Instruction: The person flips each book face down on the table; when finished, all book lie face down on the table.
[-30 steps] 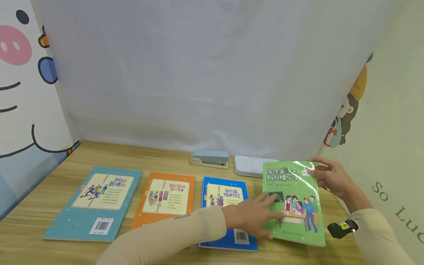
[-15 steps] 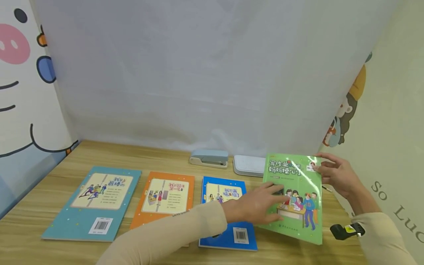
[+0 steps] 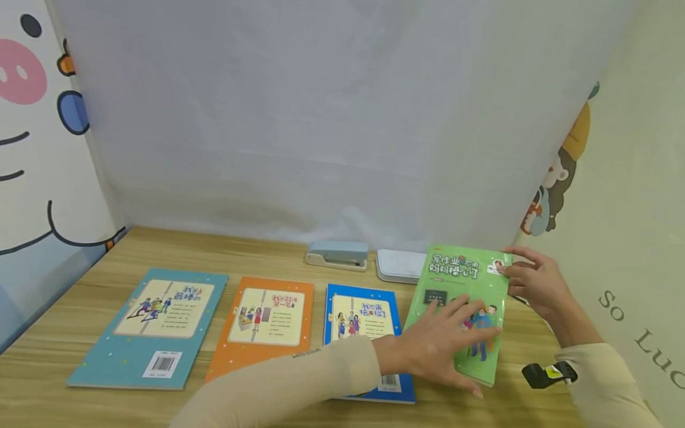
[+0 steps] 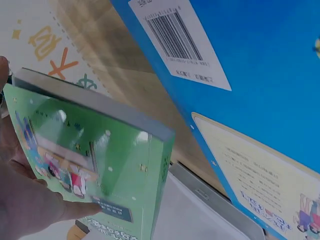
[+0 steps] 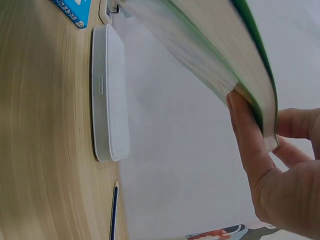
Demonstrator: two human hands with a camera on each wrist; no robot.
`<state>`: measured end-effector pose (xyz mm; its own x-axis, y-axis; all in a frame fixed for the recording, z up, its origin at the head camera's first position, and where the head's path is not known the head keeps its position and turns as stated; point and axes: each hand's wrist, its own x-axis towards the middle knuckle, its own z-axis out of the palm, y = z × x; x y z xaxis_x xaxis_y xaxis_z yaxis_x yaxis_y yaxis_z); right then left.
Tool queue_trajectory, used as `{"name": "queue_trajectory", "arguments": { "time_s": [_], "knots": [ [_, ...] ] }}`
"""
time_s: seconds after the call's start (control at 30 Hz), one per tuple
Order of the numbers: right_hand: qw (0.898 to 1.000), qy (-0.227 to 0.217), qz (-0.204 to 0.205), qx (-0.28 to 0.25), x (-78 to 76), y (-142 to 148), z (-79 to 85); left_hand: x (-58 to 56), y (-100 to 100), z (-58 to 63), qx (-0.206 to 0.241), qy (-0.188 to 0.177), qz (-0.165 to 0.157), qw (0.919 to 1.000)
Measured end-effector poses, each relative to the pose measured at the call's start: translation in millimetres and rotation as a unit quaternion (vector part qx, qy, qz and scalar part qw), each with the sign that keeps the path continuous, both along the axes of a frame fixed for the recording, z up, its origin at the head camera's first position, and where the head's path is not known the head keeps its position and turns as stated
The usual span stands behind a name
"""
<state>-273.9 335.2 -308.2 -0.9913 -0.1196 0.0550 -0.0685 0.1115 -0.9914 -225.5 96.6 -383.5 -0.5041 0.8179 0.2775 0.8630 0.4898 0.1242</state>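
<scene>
A green paperback book stands tilted above the right end of the table, its illustrated cover facing me. My right hand pinches its upper right corner; in the right wrist view the fingers lie along one side of the pages and the thumb side lies across from them. Spread fingers of my left hand lie over the lower front cover. The left wrist view shows one finger straight along the printed blackboard. Just left of it lies a blue book, partly hidden by my left forearm.
An orange book and a teal book lie flat farther left, barcodes or back panels up. Behind them are a stapler and a white case against a pale curtain. A pencil lies near the case.
The green book has risen a little and tilted, its lower part swinging left. My left hand has slid right across its cover, while the right hand keeps its pinch at the corner.
</scene>
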Motion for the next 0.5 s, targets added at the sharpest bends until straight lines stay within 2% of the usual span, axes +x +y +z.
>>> {"name": "queue_trajectory", "arguments": {
  "time_s": [0.1,0.3,0.5],
  "knots": [
    [1.0,-0.006,-0.013,-0.008,0.9,-2.8,0.5,2.2,1.8,-3.7,-0.003,0.008,-0.003,1.0],
    [0.998,-0.026,-0.034,-0.048,1.5,-10.2,3.9,5.1,5.4,-6.8,0.012,0.045,0.025,0.9986],
    [0.995,-0.052,-0.048,-0.066,1.3,-15.8,5.9,8.6,7.6,-7.1,0.036,0.051,0.047,0.997]
  ]
}}
